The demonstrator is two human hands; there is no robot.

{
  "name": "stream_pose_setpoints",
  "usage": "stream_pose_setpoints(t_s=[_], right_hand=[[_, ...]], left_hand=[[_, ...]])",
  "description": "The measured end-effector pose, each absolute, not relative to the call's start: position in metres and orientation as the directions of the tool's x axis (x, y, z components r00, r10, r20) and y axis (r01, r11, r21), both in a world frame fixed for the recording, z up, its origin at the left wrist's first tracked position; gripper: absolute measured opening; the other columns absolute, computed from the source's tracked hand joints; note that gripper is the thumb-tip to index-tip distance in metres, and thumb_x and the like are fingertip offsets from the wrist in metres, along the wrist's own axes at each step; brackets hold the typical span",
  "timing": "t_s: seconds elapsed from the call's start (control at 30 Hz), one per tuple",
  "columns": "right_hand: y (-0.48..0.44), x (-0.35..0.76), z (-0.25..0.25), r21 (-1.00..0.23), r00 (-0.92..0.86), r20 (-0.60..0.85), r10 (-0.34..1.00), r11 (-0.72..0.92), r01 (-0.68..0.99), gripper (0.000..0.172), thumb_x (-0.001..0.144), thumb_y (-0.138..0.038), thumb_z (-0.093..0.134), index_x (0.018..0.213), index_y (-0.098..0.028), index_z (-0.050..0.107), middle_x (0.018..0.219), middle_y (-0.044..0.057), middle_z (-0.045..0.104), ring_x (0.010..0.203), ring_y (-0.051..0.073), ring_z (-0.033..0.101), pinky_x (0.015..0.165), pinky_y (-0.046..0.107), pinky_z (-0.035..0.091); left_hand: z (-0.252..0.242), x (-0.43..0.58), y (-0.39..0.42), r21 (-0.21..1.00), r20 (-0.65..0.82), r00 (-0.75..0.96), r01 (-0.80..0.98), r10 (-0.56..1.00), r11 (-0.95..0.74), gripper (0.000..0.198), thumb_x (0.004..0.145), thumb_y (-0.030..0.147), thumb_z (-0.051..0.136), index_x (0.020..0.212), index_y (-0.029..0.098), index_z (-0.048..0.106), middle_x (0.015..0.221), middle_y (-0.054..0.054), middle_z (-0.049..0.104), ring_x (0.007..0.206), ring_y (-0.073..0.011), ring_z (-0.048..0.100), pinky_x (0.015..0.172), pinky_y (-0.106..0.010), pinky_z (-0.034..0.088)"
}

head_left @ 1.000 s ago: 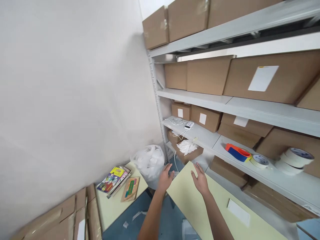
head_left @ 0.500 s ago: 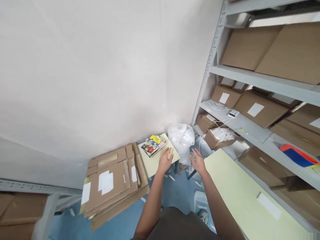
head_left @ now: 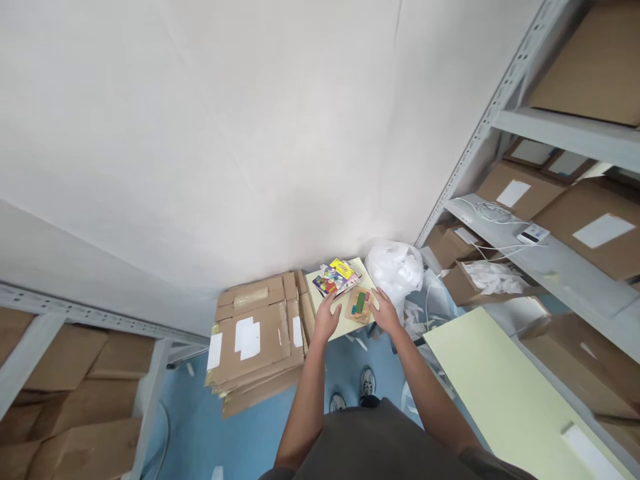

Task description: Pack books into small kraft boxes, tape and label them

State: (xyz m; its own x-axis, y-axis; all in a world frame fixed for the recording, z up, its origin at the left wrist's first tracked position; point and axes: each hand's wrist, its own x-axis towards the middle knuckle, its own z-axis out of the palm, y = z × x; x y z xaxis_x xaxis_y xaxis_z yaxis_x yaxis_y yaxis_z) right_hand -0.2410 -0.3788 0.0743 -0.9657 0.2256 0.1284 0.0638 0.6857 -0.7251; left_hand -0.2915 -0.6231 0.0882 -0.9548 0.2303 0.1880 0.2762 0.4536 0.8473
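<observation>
On a small cream table (head_left: 316, 272) lies a thin, light wooden board (head_left: 349, 318) with green, red and blue shapes on it, perhaps a puzzle. My left hand (head_left: 327, 320) is just left of this board, fingers stretched toward a small stack of colourful booklets (head_left: 336, 275) and thumb apart. At the board's right edge is my right hand (head_left: 386, 313), its fingers spread and its thumb at or touching the edge. A yellow and purple cover tops the booklets, which lie behind the board against the wall side.
Flattened cardboard boxes (head_left: 270, 333) are stacked left of the small table. A stuffed white plastic bag (head_left: 397, 267) stands to its right. Nearer on the right is a larger cream table (head_left: 505, 380). Metal shelves with cartons (head_left: 520, 193) line the right; more cartons (head_left: 85, 400) fill the lower-left shelf.
The board, earlier a pale piece seen edge-on in my left hand, now lies face up on the small table. My right hand has come closer to the left. The view has turned left.
</observation>
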Motion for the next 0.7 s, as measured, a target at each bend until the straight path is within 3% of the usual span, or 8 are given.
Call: stream_pose_setpoints(t_s=[0.33,0.53,0.7], right_hand=[[-0.385,-0.307,0.047,-0.767,-0.992,0.099,0.075,0.641,-0.028,0.058,0.097,-0.039,0.052,0.152,-0.02,0.056,0.161,0.013,0.05,0.152,0.029,0.043,0.127,0.048,0.035],[-0.393,-0.327,0.036,-0.783,-0.998,0.022,0.063,0.621,0.022,0.061,0.096,-0.04,0.055,0.154,-0.022,0.055,0.161,0.012,0.05,0.153,0.031,0.041,0.127,0.05,0.034],[-0.412,-0.351,0.015,-0.766,-0.997,-0.05,0.06,0.638,0.077,0.061,0.094,-0.037,0.056,0.153,-0.023,0.056,0.161,0.011,0.051,0.153,0.031,0.042,0.127,0.051,0.034]], left_hand=[[0.081,-0.319,-0.623,0.829,0.069,-0.992,0.117,0.108,0.547,0.045,0.096,0.031,0.061,0.14,0.022,0.065,0.149,-0.014,0.062,0.142,-0.0283,0.056,0.119,-0.049,0.045],[0.059,-0.336,-0.624,0.848,-0.025,-0.989,0.056,0.146,0.527,0.047,0.096,0.032,0.061,0.142,0.023,0.063,0.151,-0.015,0.06,0.143,-0.0298,0.054,0.114,-0.051,0.049],[0.032,-0.383,-0.639,0.842,-0.045,-0.988,0.041,0.145,0.539,0.049,0.093,0.027,0.062,0.141,0.021,0.062,0.146,-0.015,0.063,0.139,-0.0303,0.056,0.117,-0.051,0.045]])
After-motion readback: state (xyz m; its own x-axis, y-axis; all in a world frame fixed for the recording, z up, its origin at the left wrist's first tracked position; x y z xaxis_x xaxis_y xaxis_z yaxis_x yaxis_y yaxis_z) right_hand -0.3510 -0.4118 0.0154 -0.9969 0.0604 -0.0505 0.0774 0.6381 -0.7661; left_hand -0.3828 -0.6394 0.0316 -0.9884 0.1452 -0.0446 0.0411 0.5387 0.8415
